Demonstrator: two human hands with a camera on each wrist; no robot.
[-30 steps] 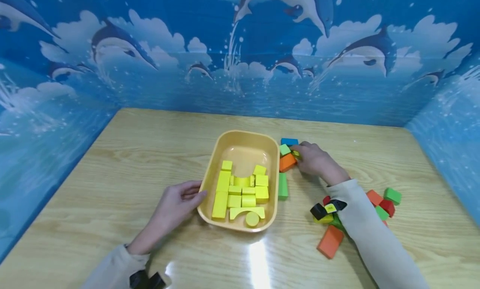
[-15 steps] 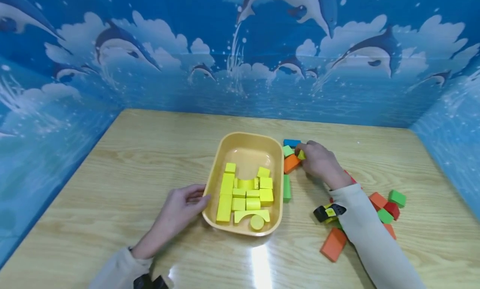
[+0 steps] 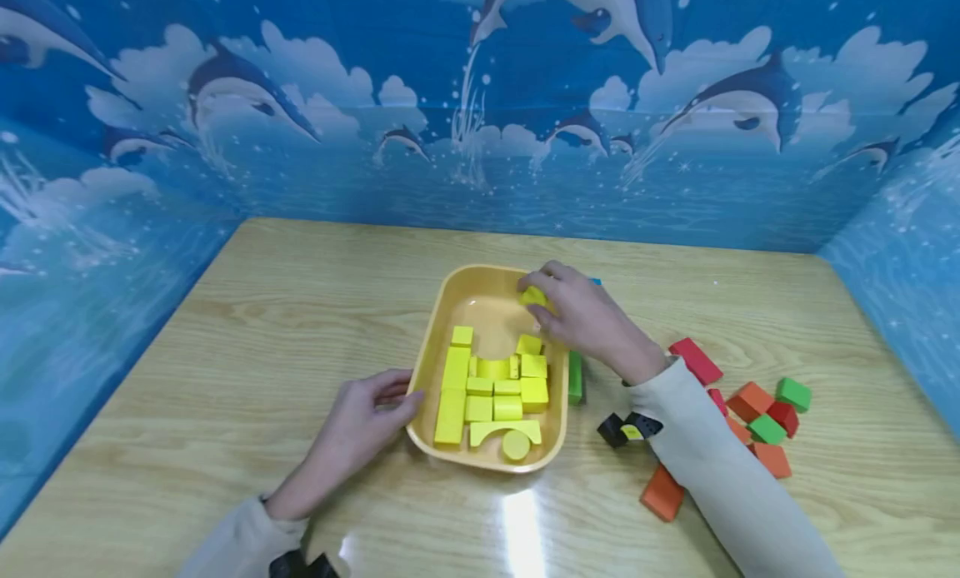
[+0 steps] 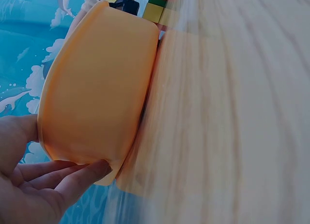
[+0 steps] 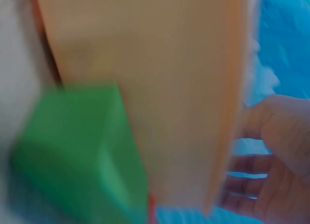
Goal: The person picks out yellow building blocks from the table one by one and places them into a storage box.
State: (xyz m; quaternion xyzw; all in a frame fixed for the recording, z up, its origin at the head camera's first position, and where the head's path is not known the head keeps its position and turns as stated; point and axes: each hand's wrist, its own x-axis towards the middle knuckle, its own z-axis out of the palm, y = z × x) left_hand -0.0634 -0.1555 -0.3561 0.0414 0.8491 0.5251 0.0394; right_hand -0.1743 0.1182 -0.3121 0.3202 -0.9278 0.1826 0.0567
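A yellow-orange plastic tray (image 3: pixel 478 307) lies on the table with several yellow building blocks (image 3: pixel 453 368) in its near and middle parts. My left hand (image 3: pixel 369 418) grips the tray's left side; in the left wrist view its thumb is at the rim and its fingers (image 4: pixel 80 181) lie against the outer wall. Over the tray's far right corner, my right hand (image 3: pixel 588 318) pinches a small yellow block (image 3: pixel 533 296) between thumb and fingers. In the right wrist view the tray wall (image 5: pixel 160 88) hides that block and the fingertips.
A green block (image 3: pixel 575 378) stands by the tray's right side. Farther right lie several loose blocks, among them a red block (image 3: pixel 696 361), an orange block (image 3: pixel 663 495) and a green block (image 3: pixel 793 394). A dolphin-print backdrop (image 3: pixel 480 170) borders the wooden table (image 3: pixel 315 286).
My right hand has taken the yellow block from the pile beside the tray and moved left with it over the tray's far right corner. The left hand keeps its grip on the tray.
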